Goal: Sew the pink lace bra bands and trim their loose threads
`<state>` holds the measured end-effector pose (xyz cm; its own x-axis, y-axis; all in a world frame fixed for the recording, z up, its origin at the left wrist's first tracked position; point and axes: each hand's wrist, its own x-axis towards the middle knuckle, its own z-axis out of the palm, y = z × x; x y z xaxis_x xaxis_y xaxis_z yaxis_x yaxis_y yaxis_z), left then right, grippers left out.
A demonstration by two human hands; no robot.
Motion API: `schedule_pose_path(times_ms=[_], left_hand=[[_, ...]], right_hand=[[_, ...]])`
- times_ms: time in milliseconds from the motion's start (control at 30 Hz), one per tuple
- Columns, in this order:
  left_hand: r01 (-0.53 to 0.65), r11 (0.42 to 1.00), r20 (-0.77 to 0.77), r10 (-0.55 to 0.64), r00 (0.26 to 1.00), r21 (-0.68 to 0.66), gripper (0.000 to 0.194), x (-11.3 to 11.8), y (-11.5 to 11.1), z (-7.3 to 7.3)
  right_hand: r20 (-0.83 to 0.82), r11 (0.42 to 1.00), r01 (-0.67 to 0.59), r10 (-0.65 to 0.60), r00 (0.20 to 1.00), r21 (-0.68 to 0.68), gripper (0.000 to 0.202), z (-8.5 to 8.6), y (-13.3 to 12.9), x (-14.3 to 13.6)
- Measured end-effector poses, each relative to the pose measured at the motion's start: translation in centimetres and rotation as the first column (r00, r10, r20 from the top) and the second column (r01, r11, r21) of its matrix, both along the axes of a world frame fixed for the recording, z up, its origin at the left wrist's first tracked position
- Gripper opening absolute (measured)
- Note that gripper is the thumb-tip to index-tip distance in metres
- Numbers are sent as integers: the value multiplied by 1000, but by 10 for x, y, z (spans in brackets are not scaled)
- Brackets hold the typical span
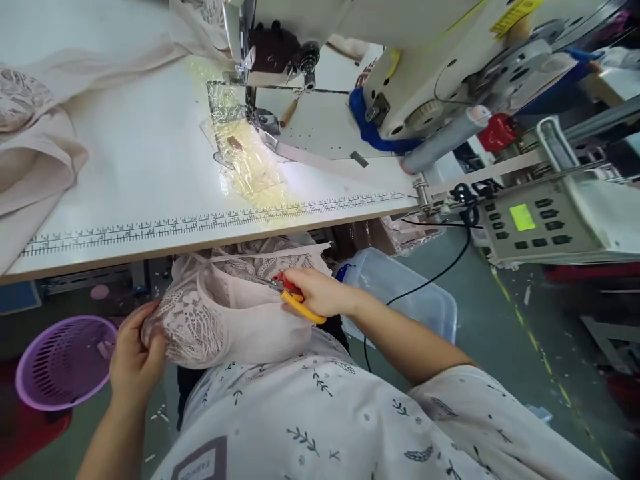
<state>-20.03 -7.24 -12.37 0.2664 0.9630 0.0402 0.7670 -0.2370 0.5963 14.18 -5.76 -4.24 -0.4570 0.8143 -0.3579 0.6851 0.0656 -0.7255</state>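
A pale pink lace bra (260,330) lies across my lap, below the table's front edge. My left hand (137,353) grips its lace cup at the left, thumb on top and fingers behind. In my right hand (320,291) are scissors (303,307) with yellow and red handles. Their blades point left over the bra's upper edge; whether they touch the fabric cannot be made out.
A sewing machine (420,80) stands on the white table (135,167), with a printed ruler along its front edge. More pink fabric (37,160) lies at the left. A purple basket (65,363) and a clear bin (425,307) are below. A control box (540,223) is at the right.
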Motion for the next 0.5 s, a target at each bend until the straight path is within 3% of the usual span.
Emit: schedule_pose_path(times_ms=[100,167,233,300,367,433,500], left_hand=[[-283,959,-49,283,958,3,33,17,10,7],[-321,947,-93,320,943,1,34,29,15,16],[-273,961,-160,276,948,40,35,36,21,27],[-152,978,-246,183,952,140,33,41,27,40],[66,970,-298,7,955,234,27,50,35,54],[340,907,-299,-262,918,249,24,67,43,66],[585,791,-288,-526,800,180,25,91,51,75]], right_hand=[[50,998,-45,47,998,-32,24,9,2,22],[50,998,-42,44,998,-45,24,11,-1,36],[46,999,-30,32,998,-43,25,11,-5,48],[46,999,-14,16,999,-39,24,9,-10,58],[45,999,0,2,999,-37,23,8,-13,64],[40,999,17,-16,999,-30,23,8,-14,67],[40,999,25,-25,999,-22,22,8,-14,69]])
